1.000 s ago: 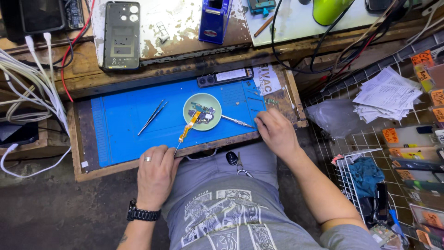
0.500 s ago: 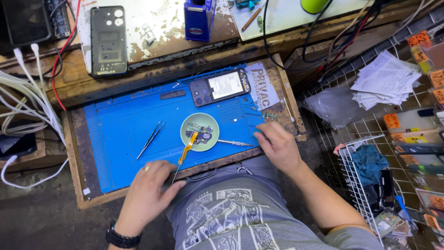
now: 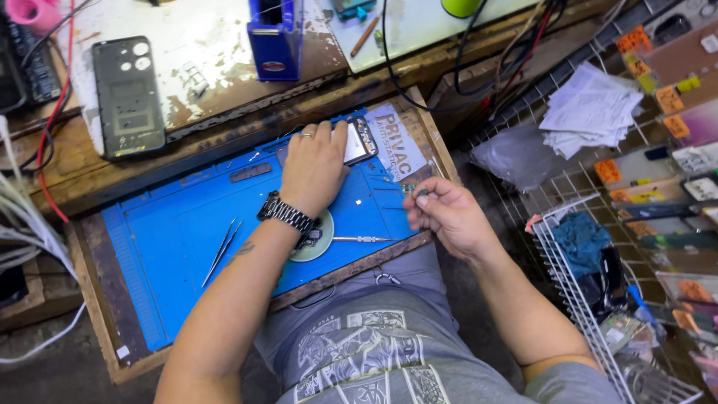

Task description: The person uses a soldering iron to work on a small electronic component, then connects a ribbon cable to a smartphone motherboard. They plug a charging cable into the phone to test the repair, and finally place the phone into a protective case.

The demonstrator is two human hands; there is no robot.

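The small phone (image 3: 360, 142) lies at the top middle of the blue mat (image 3: 172, 224), screen up. The left hand (image 3: 314, 168) lies flat on it, fingers spread a little and pressing down. The right hand (image 3: 441, 213) sits at the right edge of the mat, fingers curled around something tiny; what it is I cannot tell. Best to hold the phone still and grip it gently. Tweezers (image 3: 221, 251) and a little dish (image 3: 318, 239) lie below.
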